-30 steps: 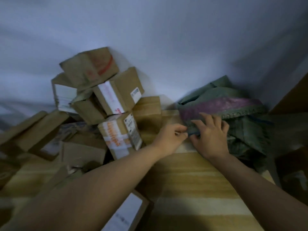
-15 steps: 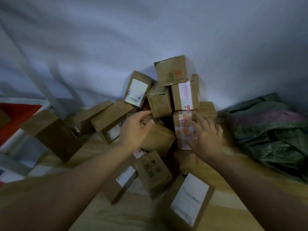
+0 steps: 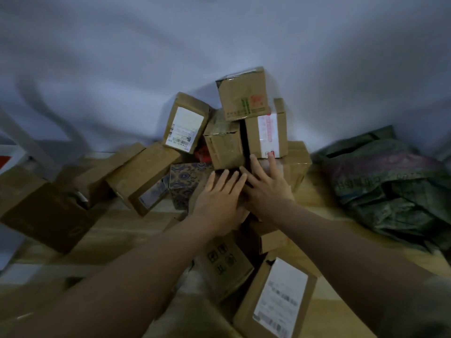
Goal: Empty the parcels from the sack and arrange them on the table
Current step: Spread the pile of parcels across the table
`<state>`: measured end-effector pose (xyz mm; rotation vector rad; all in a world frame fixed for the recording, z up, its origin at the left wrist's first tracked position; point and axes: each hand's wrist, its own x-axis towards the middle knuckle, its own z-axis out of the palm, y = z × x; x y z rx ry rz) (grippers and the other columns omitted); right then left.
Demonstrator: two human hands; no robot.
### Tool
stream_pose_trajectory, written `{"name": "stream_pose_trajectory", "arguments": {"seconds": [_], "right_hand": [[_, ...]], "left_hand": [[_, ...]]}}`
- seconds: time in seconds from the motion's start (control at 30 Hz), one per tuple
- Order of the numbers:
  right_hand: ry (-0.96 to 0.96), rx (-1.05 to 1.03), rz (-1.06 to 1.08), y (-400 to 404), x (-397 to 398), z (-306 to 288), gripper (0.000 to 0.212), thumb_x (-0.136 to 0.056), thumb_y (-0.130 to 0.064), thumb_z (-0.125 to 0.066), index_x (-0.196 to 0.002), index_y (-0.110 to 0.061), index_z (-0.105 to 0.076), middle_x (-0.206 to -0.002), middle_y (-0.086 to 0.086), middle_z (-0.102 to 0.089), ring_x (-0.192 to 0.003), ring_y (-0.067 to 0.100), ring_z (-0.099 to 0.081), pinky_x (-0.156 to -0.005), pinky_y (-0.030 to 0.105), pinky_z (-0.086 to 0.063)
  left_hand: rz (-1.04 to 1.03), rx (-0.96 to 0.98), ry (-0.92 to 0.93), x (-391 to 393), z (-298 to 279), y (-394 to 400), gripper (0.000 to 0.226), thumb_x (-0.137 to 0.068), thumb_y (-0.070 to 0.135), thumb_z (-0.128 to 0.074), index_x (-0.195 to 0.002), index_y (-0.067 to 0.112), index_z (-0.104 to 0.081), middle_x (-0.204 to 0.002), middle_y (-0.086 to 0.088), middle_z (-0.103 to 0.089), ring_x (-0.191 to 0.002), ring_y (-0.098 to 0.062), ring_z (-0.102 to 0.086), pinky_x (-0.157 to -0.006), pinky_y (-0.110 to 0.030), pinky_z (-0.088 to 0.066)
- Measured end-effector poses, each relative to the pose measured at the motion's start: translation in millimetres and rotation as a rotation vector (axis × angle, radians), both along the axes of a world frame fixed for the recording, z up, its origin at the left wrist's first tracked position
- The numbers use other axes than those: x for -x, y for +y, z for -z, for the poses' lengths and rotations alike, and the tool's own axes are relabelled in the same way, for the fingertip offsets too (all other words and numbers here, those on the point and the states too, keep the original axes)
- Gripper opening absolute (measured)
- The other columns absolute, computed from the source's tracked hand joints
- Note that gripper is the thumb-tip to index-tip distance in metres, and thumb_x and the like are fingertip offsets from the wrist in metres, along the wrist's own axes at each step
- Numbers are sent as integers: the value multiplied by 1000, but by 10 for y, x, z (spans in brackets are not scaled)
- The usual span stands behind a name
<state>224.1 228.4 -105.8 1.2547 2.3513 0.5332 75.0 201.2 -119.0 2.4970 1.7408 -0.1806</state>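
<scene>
Your cardboard parcels (image 3: 146, 176) lie heaped on the pale wooden counter (image 3: 117, 230), square-edged, some with white labels; the far-left ones blur in shadow. Your left hand (image 3: 219, 198) lies flat, fingers spread, on a box your wrists mostly hide. Your right hand (image 3: 266, 186) rests open against the stacked boxes, gripping nothing. The crumpled green woven sack (image 3: 390, 186) slumps rightmost.

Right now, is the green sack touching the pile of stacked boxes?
Apart. The head view shows bare wooden table between the green sack and the nearest box.
</scene>
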Motion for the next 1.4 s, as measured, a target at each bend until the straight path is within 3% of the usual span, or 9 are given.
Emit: {"name": "stream_pose_trajectory", "arguments": {"seconds": [0.1,0.27,0.47,0.57,0.67,0.87,1.0,1.13,1.4], "right_hand": [[-32,-31,39,53,-288,64,61,-97,-57,-31,-152,-32,-33,-166,7,-7,-148,46,15,-109,77,5],[-115,-8,343,6,-1016,68,81,-87,-55,-54,-156,-33,-18,-166,10,6,-147,48,16,-106,80,3],[97,-26,470,46,-1287,-170,87,-92,-55,-46,-158,-22,-1,-166,9,4,-151,39,11,-116,67,2],[351,-183,306,148,-1007,-392,64,-93,-49,-48,-146,-15,-39,-156,16,-31,-146,36,-21,-119,59,-14],[551,-359,94,278,-675,-529,43,-89,-44,-57,-117,-10,-56,-126,17,-56,-120,35,-48,-106,53,-35],[419,-140,-56,561,-202,-524,80,-91,-67,-38,-157,-24,-21,-164,11,-20,-151,39,-6,-116,68,-7],[289,-32,25,661,-279,-466,81,-96,-60,-36,-158,-19,-6,-165,17,-5,-150,44,4,-115,69,-10],[289,-24,-15,686,-412,-320,83,-97,-58,-39,-157,-27,7,-166,12,5,-149,49,4,-111,75,-14],[56,-70,253,623,-1251,-223,65,-92,-50,-50,-149,-25,-31,-158,13,-13,-144,56,-2,-103,76,-25]], "left_hand": [[16,-8,77,134,162,84,70,-98,61,-28,-158,32,-6,-167,0,-8,-153,-27,-3,-123,-50,2],[-176,-20,23,641,182,141,63,-98,53,-39,-153,40,-12,-163,2,-22,-151,-26,-14,-124,-50,-3],[-416,2,65,1162,159,-2,58,-98,43,-41,-152,32,-23,-160,1,-30,-149,-23,-23,-124,-50,-9],[-607,-9,24,1199,10,42,70,-99,37,-41,-158,19,-9,-165,-12,-11,-152,-32,-10,-124,-51,-7],[-489,-250,-147,810,-267,265,83,-96,54,-41,-159,18,-1,-166,-15,0,-153,-34,-1,-124,-52,-5],[-62,-640,-116,-452,-933,951,76,-90,45,-41,-158,34,-10,-167,-9,7,-151,-41,8,-120,-61,-3],[0,-567,98,-716,-953,1362,65,-92,64,-31,-153,43,-22,-166,-1,16,-149,-45,14,-115,-70,2],[-59,-452,213,-693,-909,1473,59,-91,66,-35,-145,42,-35,-165,-3,4,-143,-49,-14,-105,-72,-25],[-216,-531,66,131,-927,1069,54,-85,57,-60,-130,30,-47,-154,-14,-25,-132,-45,-33,-101,-62,-37]]}}
